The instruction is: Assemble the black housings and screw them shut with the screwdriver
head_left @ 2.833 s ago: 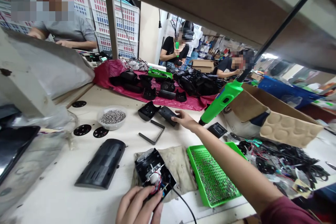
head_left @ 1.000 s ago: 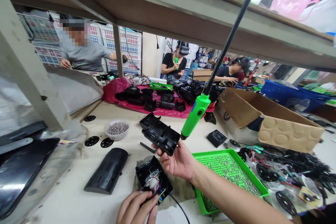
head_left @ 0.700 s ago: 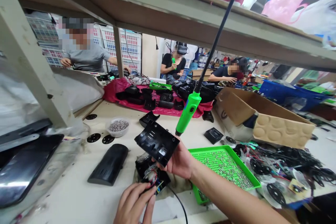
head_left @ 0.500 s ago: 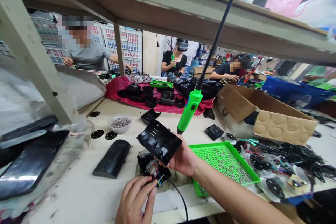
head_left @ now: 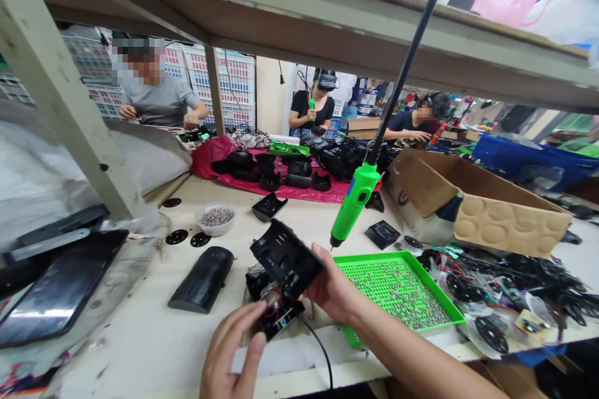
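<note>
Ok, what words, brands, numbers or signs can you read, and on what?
No text is readable.
Green screwdriver: blue patch, too small to read.
Cardboard box: round dark mark, too blurred.
Black cover in the right hand: no readable marking.

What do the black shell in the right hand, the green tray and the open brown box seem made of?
Black shell: probably moulded plastic, slightly glossy, with slots and highlights.
Green tray: likely plastic, evenly coloured, with regular perforations.
Open brown box: apparently cardboard, matt, with bent flaps.

The left hand (head_left: 228, 349), right hand (head_left: 331, 287) and right forearm (head_left: 412, 344) are bare.
</note>
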`<move>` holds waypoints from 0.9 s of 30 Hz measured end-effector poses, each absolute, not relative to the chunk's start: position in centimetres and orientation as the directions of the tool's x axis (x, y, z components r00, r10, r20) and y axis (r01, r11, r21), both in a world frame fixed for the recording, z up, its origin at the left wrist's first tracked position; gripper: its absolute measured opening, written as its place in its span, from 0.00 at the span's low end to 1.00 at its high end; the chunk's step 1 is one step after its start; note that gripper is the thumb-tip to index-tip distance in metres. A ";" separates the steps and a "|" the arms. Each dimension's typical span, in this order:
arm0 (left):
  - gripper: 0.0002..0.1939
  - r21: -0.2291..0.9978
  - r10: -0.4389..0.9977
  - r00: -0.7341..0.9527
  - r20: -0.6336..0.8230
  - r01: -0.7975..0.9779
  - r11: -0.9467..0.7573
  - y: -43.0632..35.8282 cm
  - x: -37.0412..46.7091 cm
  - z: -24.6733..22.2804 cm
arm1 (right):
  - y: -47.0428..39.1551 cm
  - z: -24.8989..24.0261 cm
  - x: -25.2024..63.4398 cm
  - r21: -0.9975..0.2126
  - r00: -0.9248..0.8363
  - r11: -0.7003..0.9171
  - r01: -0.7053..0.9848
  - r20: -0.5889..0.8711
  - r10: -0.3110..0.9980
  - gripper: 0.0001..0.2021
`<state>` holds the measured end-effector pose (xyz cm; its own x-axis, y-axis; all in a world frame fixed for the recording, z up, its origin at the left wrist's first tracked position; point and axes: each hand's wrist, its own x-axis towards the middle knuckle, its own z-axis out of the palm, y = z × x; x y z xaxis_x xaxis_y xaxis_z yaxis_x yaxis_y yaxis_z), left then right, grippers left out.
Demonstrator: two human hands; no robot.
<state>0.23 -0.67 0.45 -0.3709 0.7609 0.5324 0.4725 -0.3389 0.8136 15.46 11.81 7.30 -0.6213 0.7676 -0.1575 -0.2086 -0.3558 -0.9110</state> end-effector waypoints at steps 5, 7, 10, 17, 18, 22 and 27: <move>0.27 0.814 0.887 -0.450 -0.105 -0.551 -0.184 -1.0 1.1 2.5 | 8.5 9.2 15.0 -0.882 -0.663 0.452 0.133 0.260 0.702 0.34; 0.26 0.708 0.899 -0.381 -0.215 -0.695 -0.125 -0.8 0.9 3.2 | 7.7 9.6 14.7 -0.647 -0.749 0.728 0.226 0.362 0.555 0.34; 0.23 0.603 0.889 -0.365 -0.277 -0.786 -0.135 -0.5 0.4 4.0 | 7.3 9.5 14.5 -0.600 -0.748 0.773 0.207 0.412 0.520 0.31; 0.21 0.555 0.885 -0.370 -0.284 -0.816 -0.163 0.8 -0.2 6.6 | 8.3 10.1 15.1 -0.645 -0.745 0.735 0.211 0.380 0.548 0.26; 0.22 0.569 0.897 -0.355 -0.264 -0.808 -0.153 1.3 -0.2 7.4 | 8.6 10.6 15.0 -0.606 -0.751 0.766 0.212 0.401 0.525 0.29; 0.22 0.650 0.941 -0.337 -0.045 -0.724 -0.228 3.6 -0.3 11.1 | 9.5 13.0 14.9 -0.412 -0.732 0.875 0.255 0.509 0.453 0.39; 0.22 0.703 0.965 -0.250 0.076 -0.673 -0.230 4.7 -0.1 12.7 | 9.7 14.6 15.4 -0.246 -0.717 0.895 0.372 0.537 0.445 0.40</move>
